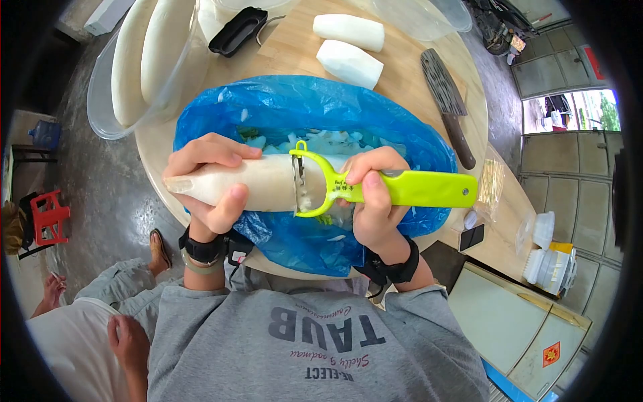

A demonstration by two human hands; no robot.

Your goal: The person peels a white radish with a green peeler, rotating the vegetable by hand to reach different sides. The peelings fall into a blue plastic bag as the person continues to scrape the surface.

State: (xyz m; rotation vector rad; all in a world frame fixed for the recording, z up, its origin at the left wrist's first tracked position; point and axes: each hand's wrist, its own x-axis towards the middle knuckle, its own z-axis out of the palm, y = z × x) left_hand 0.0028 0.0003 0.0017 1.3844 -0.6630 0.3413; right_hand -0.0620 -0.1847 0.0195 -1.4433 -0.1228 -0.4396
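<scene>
My left hand (213, 177) is wrapped round the tapered end of a white daikon radish (268, 181), which lies level over a blue plastic bag (301, 100). In my right hand (378, 194) is a lime-green peeler (429, 189), gripped near its head with the handle pointing right. Its blade rests across the middle of the radish. The radish's far end is partly hidden behind the peeler and my fingers. Inside the open bag lie pale peelings (328, 142) with a few green bits.
Two peeled radish pieces (348, 32) lie on a wooden board at the back. A cleaver (443, 94) rests to the right. Whole radishes (161, 53) stand in a clear tub (100, 107) at left. A phone (471, 237) lies at right. Another person (80, 342) sits at lower left.
</scene>
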